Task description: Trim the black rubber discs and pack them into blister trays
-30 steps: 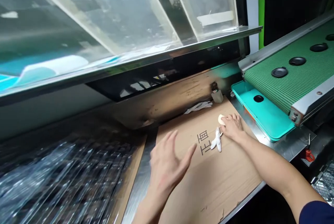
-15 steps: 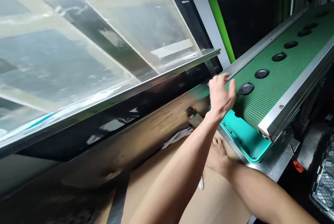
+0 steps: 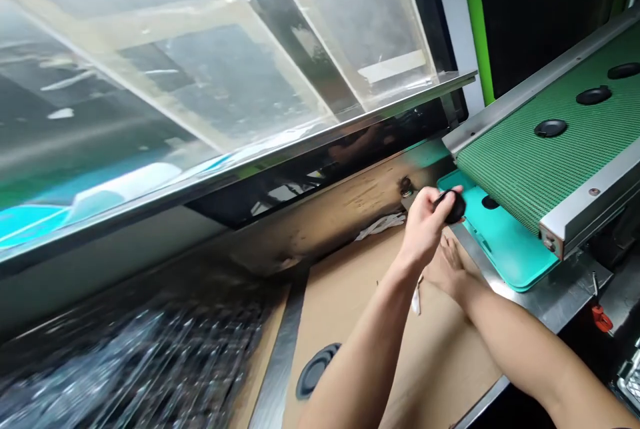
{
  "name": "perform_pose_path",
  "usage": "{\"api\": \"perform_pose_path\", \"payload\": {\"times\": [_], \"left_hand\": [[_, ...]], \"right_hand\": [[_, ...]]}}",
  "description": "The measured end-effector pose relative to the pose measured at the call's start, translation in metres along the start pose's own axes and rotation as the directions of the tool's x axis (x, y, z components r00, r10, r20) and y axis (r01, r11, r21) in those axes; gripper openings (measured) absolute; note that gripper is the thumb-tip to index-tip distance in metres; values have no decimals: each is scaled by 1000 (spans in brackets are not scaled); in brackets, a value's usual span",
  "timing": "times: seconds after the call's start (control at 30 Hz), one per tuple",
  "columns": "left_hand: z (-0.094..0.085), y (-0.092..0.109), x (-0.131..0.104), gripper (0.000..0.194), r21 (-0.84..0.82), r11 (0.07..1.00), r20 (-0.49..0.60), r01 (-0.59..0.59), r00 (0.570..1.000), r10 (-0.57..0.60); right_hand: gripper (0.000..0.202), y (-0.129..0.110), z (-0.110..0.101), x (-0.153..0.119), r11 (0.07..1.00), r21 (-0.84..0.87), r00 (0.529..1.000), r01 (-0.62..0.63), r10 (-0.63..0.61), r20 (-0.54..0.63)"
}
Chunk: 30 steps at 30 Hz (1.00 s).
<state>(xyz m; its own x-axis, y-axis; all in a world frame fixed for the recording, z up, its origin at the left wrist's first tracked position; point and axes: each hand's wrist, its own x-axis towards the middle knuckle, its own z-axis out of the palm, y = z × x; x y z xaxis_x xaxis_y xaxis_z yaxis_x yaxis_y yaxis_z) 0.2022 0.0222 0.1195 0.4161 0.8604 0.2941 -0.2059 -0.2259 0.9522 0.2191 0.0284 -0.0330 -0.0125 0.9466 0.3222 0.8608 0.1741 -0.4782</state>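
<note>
My left hand (image 3: 424,221) is closed on a black plastic disc (image 3: 454,206), its thumb across the face, just left of the turquoise tray (image 3: 505,249). Below it, my right hand (image 3: 445,267) lies flat on the cardboard sheet (image 3: 345,295) with fingers stretched out, partly hidden behind the left wrist. A dark disc (image 3: 491,202) shows in the tray, by the conveyor's end. More black discs, such as this one (image 3: 550,127), lie spaced along the green conveyor belt (image 3: 530,169). Partly covered by my left forearm, overlapping black discs (image 3: 315,370) rest on the cardboard.
A transparent panel (image 3: 240,82) slants along the left above a wooden board (image 3: 350,209). White cloth (image 3: 383,225) lies at the cardboard's back edge. A small white-bladed tool (image 3: 416,299) is between my forearms. An orange-handled tool (image 3: 601,317) hangs at right; clear plastic packaging (image 3: 165,362) sits at lower left.
My left hand has come back from the belt's near end, lower, with a black disc now in it. My right hand stays on the cardboard. The view has swung left.
</note>
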Motion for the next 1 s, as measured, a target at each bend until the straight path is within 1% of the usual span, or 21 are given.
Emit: {"api": "perform_pose_path", "payload": {"times": [0.03, 0.07, 0.13, 0.17, 0.2, 0.23, 0.27, 0.33, 0.4, 0.47, 0.5, 0.57, 0.63, 0.67, 0.73, 0.8, 0.83, 0.93, 1.0], "left_hand": [[-24, -8, -23, 49, -78, 994, -63, 79, 994, -84], [-48, -19, -47, 51, -127, 982, -137, 138, 978, -155], [-90, -43, -89, 51, -196, 958, -299, 207, 918, -260], [-107, -56, -105, 50, -232, 945, -365, 228, 881, -302], [-120, -68, -119, 50, -282, 932, -410, 227, 850, -331], [-129, -78, -128, 48, -343, 914, -430, 214, 830, -356], [-135, -87, -134, 44, -414, 889, -423, 196, 823, -378], [-141, -97, -137, 40, -550, 819, -360, 163, 839, -408], [-143, -99, -132, 46, -646, 748, -302, 150, 850, -431], [-146, -96, -126, 46, -710, 695, -311, 114, 834, -455], [-147, -93, -123, 45, -738, 668, -319, 97, 822, -471], [-150, -89, -122, 46, -793, 600, -284, 100, 812, -510], [-151, -87, -122, 49, -838, 530, -208, 128, 824, -527], [-151, -86, -123, 50, -853, 504, -180, 136, 830, -529], [-149, -86, -123, 46, -867, 484, -186, 115, 828, -529], [-148, -86, -122, 40, -868, 487, -216, 95, 811, -544], [-147, -87, -121, 39, -870, 484, -219, 96, 804, -552], [-147, -87, -119, 42, -880, 463, -197, 109, 802, -564], [-147, -86, -118, 42, -879, 466, -201, 105, 804, -559]], "right_hand": [[33, 0, 0, 1, 1000, -9, 1000, -14, 14, -4], [32, 1, -1, 1, 999, -23, 1000, -23, 23, -1], [30, 4, -3, 2, 998, -62, 1000, -19, 21, 21], [30, 5, -4, 2, 996, -84, 999, -12, 15, 32], [32, 7, -6, 1, 995, -102, 999, -6, 9, 32], [35, 8, -7, 1, 994, -110, 1000, 1, 1, 15], [38, 7, -8, 1, 995, -104, 1000, 15, -16, -16], [44, 3, -10, -1, 995, -55, 990, 85, -91, -107], [45, -9, -8, -6, 982, 20, 962, 187, -179, -204], [43, -26, -4, -15, 957, 95, 938, 274, -244, -246], [43, -35, -1, -22, 944, 124, 934, 305, -271, -233], [41, -51, 4, -34, 923, 153, 931, 354, -334, -145], [40, -62, 7, -41, 910, 135, 920, 392, -389, -48], [40, -64, 8, -42, 911, 107, 917, 398, -398, -25], [40, -66, 7, -40, 934, 32, 934, 356, -355, -44], [40, -65, 6, -35, 954, -23, 949, 299, -300, -93], [40, -64, 5, -34, 952, -32, 947, 304, -305, -95], [40, -64, 4, -33, 922, -19, 921, 387, -387, -37], [39, -65, 4, -33, 939, -37, 937, 343, -345, -62]]}}
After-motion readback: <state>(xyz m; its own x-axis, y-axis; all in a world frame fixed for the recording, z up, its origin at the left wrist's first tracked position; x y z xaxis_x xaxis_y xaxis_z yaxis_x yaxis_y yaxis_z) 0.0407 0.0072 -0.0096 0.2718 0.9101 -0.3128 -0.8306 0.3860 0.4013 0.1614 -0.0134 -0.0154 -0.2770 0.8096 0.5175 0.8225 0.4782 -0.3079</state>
